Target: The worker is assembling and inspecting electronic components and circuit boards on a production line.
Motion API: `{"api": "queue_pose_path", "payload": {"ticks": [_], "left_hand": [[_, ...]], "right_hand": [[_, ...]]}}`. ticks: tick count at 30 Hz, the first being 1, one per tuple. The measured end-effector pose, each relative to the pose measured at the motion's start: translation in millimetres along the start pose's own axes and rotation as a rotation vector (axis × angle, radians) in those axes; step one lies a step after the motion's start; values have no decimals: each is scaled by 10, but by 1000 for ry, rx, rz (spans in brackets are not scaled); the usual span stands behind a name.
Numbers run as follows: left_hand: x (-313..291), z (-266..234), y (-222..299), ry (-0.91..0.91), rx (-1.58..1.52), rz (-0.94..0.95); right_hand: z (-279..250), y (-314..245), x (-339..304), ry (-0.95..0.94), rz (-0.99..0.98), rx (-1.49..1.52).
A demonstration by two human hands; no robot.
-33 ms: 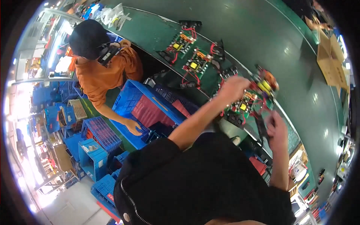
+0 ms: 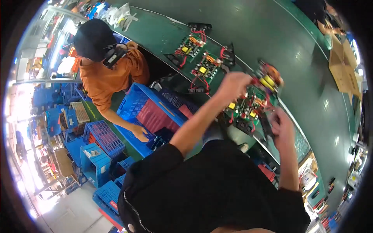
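Head view: green workbench, blue crates, cluttered workshop floor.

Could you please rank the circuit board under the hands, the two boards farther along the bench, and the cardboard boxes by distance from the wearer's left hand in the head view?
From the left hand:
1. Circuit board, just beneath it.
2. Two boards, up-left on the bench.
3. Cardboard boxes, far right.

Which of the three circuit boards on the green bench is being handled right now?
The nearest board, between the left hand and right hand; the other two lie untouched farther along.
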State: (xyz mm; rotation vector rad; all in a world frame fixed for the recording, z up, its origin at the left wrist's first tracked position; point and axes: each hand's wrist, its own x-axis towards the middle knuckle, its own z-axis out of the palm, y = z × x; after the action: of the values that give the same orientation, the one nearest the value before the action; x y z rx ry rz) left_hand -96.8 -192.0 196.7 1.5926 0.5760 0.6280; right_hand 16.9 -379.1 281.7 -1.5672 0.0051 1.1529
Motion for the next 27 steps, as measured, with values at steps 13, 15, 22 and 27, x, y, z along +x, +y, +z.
{"api": "queue_pose_path", "payload": {"ticks": [13, 15, 22, 27], "left_hand": [[1188, -3907, -1325, 524, -217, -329], [1293, -4170, -1595, 500, -243, -347], [1027, -4385, -1981, 489, -34, -561], [9, -3800, -1748, 733, -768, -851]], "right_hand": [[3840, 207, 2576, -589, 25, 178], [4164, 535, 2907, -542, 10, 221], [4853, 1075, 3114, -420, 625, 893], [5104, 1691, 3030, -225, 648, 684]]}}
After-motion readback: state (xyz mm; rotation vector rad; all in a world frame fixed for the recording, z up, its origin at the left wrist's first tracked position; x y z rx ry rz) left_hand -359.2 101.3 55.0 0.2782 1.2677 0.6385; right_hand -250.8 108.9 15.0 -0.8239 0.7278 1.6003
